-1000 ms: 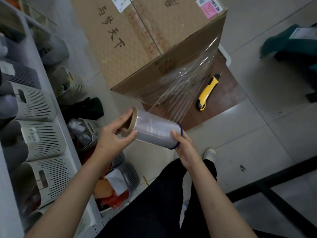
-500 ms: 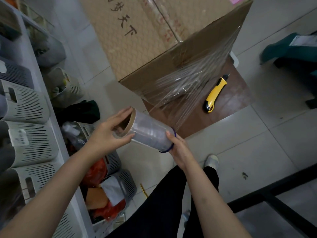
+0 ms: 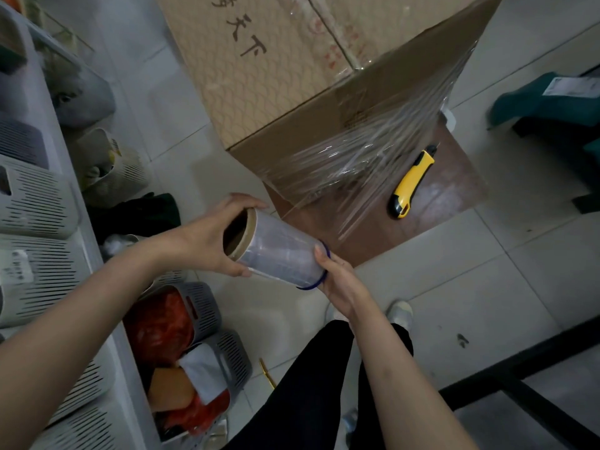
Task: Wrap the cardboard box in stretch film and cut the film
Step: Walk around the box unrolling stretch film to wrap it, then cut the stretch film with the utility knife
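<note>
A large brown cardboard box (image 3: pixel 285 76) stands on a low brown board at the top middle. Clear stretch film (image 3: pixel 363 164) runs taut from the box's near side and right corner down to a roll of film (image 3: pixel 279 251) below it. My left hand (image 3: pixel 211 241) grips the roll's open cardboard-core end. My right hand (image 3: pixel 341 280) holds the opposite end, at a blue rim. A yellow utility knife (image 3: pixel 412 181) lies on the board, right of the stretched film.
White shelving with slotted plastic baskets (image 3: pixel 35 203) lines the left side. More baskets with red and orange items (image 3: pixel 162 323) sit on the tiled floor by my legs. A teal object (image 3: pixel 548 99) lies at right; a black frame (image 3: pixel 519 362) crosses the lower right.
The roll and both hands have shifted left and slightly away from the box corner, drawing more film out across the box's near side. The knife has stayed put.
</note>
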Action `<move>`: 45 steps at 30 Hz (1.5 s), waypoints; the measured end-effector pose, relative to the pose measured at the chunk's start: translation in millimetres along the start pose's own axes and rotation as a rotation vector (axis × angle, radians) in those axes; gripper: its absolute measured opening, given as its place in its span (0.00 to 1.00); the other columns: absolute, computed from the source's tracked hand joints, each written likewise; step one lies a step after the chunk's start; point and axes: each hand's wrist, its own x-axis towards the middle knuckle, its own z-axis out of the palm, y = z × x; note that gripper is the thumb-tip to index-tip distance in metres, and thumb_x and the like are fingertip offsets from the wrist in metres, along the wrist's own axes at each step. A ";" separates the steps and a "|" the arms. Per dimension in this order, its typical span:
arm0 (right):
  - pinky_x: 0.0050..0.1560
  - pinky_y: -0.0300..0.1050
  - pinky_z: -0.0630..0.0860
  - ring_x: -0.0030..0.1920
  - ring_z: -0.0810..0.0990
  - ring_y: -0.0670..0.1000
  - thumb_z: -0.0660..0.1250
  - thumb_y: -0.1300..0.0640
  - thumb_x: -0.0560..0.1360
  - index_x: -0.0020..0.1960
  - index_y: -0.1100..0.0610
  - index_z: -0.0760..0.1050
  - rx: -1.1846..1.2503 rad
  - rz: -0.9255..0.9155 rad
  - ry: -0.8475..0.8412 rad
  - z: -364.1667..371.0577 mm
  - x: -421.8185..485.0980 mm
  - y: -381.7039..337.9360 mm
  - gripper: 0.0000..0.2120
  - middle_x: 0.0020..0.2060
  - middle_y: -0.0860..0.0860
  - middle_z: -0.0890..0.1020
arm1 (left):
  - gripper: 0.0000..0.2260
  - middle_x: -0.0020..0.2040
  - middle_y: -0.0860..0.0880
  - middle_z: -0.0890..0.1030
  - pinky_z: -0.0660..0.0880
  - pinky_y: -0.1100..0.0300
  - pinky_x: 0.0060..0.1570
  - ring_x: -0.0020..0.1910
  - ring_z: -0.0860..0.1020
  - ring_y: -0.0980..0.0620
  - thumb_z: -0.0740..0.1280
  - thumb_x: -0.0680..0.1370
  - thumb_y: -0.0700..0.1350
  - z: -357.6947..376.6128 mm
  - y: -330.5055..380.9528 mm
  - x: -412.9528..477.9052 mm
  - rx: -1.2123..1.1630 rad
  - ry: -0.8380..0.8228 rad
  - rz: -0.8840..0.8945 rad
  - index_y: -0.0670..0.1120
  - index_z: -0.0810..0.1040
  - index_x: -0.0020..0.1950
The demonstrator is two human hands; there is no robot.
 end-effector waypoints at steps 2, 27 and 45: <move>0.54 0.48 0.80 0.54 0.82 0.54 0.70 0.51 0.68 0.62 0.62 0.75 -0.004 0.006 0.013 -4.1 1.2 0.0 0.25 0.55 0.56 0.83 | 0.42 0.64 0.60 0.61 0.59 0.80 0.58 0.63 0.62 0.66 0.80 0.62 0.50 3.2 -2.4 0.9 0.024 -0.013 -0.001 0.64 0.56 0.67; 0.49 0.54 0.73 0.55 0.76 0.60 0.70 0.52 0.72 0.55 0.59 0.71 -0.989 -0.494 1.145 -53.7 43.6 -88.0 0.17 0.53 0.57 0.77 | 0.39 0.61 0.51 0.68 0.67 0.62 0.55 0.60 0.69 0.54 0.78 0.61 0.56 17.2 -42.5 28.4 -0.048 0.248 -0.207 0.63 0.60 0.65; 0.61 0.56 0.66 0.62 0.70 0.66 0.59 0.67 0.76 0.72 0.69 0.55 -1.413 -0.391 1.207 -76.0 75.5 -136.5 0.26 0.64 0.66 0.69 | 0.46 0.67 0.52 0.67 0.70 0.50 0.64 0.66 0.68 0.52 0.76 0.55 0.65 15.3 -47.7 22.5 -0.205 0.208 -0.302 0.63 0.60 0.70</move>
